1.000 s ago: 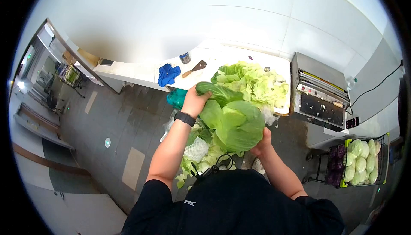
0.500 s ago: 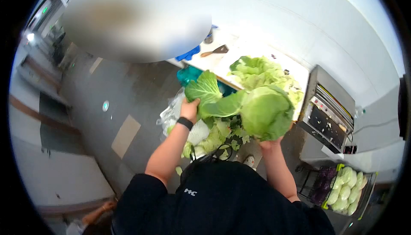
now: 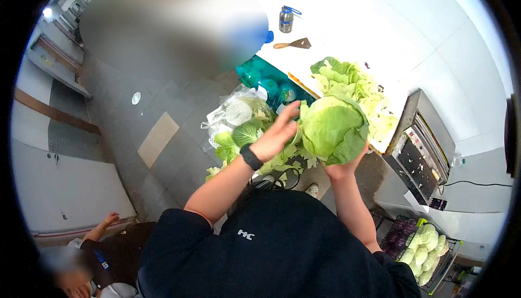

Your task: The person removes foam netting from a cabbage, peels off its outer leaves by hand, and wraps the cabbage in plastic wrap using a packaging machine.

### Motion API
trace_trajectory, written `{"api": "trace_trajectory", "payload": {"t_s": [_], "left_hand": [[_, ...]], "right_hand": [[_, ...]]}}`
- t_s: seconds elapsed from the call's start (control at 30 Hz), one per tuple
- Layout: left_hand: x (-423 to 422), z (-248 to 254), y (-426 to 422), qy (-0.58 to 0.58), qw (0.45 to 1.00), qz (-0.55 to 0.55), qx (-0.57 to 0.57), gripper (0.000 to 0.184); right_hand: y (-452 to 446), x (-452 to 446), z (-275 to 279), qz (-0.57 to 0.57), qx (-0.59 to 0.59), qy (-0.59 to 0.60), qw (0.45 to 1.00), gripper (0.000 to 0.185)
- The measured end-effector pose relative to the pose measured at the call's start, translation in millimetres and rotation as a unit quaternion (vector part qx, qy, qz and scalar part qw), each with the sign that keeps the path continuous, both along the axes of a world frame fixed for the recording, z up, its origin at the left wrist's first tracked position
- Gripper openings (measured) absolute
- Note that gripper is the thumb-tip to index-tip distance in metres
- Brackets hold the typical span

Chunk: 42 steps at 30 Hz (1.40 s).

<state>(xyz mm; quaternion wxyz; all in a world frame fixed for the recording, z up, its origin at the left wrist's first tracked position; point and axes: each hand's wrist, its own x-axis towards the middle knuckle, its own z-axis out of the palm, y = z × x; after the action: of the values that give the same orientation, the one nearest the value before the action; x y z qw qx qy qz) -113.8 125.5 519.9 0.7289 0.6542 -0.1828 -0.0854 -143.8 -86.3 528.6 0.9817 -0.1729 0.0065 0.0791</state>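
Head view: one round, pale-green cabbage [image 3: 331, 124], a darker leaf at its lower right, is held before the near edge of the table [image 3: 297, 63]. The right hand [image 3: 348, 167] cups it from beneath; the left hand [image 3: 278, 136], fingers spread, is beside it, contact uncertain. One scraper [image 3: 299, 43], one bottle [image 3: 286, 20] and one leaf heap [image 3: 361, 94] occupy the table. Grey floor [image 3: 187, 100] extends leftward.

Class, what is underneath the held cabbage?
The right hand supports the cabbage from below; the cabbage itself covers part of that hand, so its full grip cannot be seen.
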Motion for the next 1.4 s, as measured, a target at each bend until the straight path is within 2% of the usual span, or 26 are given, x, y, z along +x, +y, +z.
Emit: {"api": "trace_trajectory", "payload": {"t_s": [0.07,0.13,0.2,0.27,0.3,0.33,0.43,0.47,0.53,0.57,0.6,0.67,0.7,0.77,0.83,0.87,0.9,0.93,0.97,1.03,1.07,1.13,1.17,1.33,1.37,1.4], "left_hand": [[-4.8,18.9,-13.4,0.115,0.984,-0.053,-0.122,0.067],[-1.4,18.5,-11.0,0.101,0.989,-0.059,-0.088,0.064],[-0.8,23.5,-5.9,0.094,0.992,-0.066,-0.053,0.061],[1.2,32.5,-5.6,-0.013,0.991,-0.107,0.084,0.06],[0.0,38.6,-7.4,-0.001,0.995,-0.086,0.057,0.047],[3.3,37.5,-6.4,-0.002,0.994,-0.092,0.057,0.047],[10.7,30.5,-5.0,-0.207,0.958,0.002,0.199,0.016],[8.9,29.1,-4.5,-0.21,0.957,-0.005,0.199,0.016],[2.9,25.1,3.8,-0.296,0.883,0.058,0.361,0.015],[4.7,13.2,12.0,-0.333,0.857,0.097,0.38,0.014],[8.7,-7.9,24.6,-0.279,0.871,0.096,0.392,0.024],[7.8,-21.8,42.5,-0.257,0.807,0.1,0.522,0.044],[9.7,-23.7,41.6,-0.261,0.806,0.099,0.522,0.044],[11.8,-25.1,35.0,-0.155,0.916,0.054,0.365,0.062],[5.4,10.7,1.3,0.013,0.996,-0.048,0.08,0.093],[3.8,24.6,-11.4,0.055,0.993,-0.105,-0.025,0.103],[1.6,29.5,-24.3,0.097,0.982,-0.134,-0.09,0.111],[-4.3,52.3,-35.1,0.103,0.974,-0.172,-0.102,0.119],[-3.2,49.8,-40.3,0.042,0.984,-0.141,-0.098,0.122],[-4.9,48.9,-39.6,-0.026,0.99,-0.105,-0.095,0.125],[-9.1,51.6,-36.8,-0.017,0.989,-0.089,-0.118,0.125],[-10.9,56.8,-31.6,-0.007,0.987,-0.079,-0.137,0.125],[-11.6,58.1,-30.2,-0.038,0.993,-0.073,-0.087,0.123],[-13.4,60.5,-15.7,-0.028,0.991,-0.13,-0.03,0.112],[-14.6,63.7,-10.6,-0.011,0.99,-0.133,-0.044,0.098],[-13.2,65.3,-4.3,-0.011,0.99,-0.133,-0.042,0.098]], "right_hand": [[-4.9,1.2,-3.4,-0.026,-0.053,0.024,0.998,0.081],[-14.4,-4.4,6.7,0.112,-0.038,-0.075,0.99,0.083],[-23.9,-11.2,-4.5,0.095,-0.075,-0.033,0.992,0.085],[-28.7,-15.8,-15.5,0.074,-0.115,0.012,0.991,0.086],[-27.5,-15.9,-19.6,0.072,-0.026,0.014,0.997,0.088],[-27.7,-16.2,-22.4,0.069,0.063,0.015,0.995,0.09],[-30.0,-19.3,-10.7,0.024,0.01,0.033,0.999,0.093],[-28.3,-19.2,-0.9,0.018,0.012,0.031,0.999,0.093],[-26.9,-18.2,18.9,-0.03,-0.003,0.033,0.999,0.095],[-33.5,-16.5,14.0,-0.037,-0.003,0.031,0.999,0.095],[-42.4,-14.0,3.6,-0.02,0.015,0.0,1.0,0.095],[-50.4,-13.5,-0.4,-0.009,0.036,-0.035,0.999,0.096],[-51.3,-13.9,1.9,-0.015,0.014,-0.031,0.999,0.096],[-49.2,-10.1,5.7,-0.014,-0.01,-0.031,0.999,0.097],[-38.1,-9.3,7.5,-0.02,-0.014,-0.027,0.999,0.098],[-31.7,-8.6,7.8,-0.008,-0.016,-0.029,0.999,0.098],[-26.0,-8.0,8.1,-0.002,0.011,-0.038,0.999,0.083],[-22.4,-7.3,9.3,0.003,0.036,-0.049,0.998,0.069],[-21.6,-8.1,13.9,0.014,0.032,-0.054,0.998,0.069],[-25.7,-9.9,27.9,0.014,-0.261,-0.06,0.963,0.096],[-28.1,-9.4,44.5,0.017,-0.261,-0.066,0.963,0.096],[-36.2,-15.0,74.3,0.003,-0.457,-0.041,0.889,0.098],[-42.0,-20.4,67.6,0.025,-0.366,-0.121,0.922,0.102],[-30.5,-16.9,19.7,-0.038,-0.366,-0.095,0.925,0.098],[-27.5,-19.6,22.4,-0.012,-0.302,-0.033,0.953,0.096],[-24.5,-22.1,23.1,0.014,-0.235,0.029,0.971,0.093]]}}
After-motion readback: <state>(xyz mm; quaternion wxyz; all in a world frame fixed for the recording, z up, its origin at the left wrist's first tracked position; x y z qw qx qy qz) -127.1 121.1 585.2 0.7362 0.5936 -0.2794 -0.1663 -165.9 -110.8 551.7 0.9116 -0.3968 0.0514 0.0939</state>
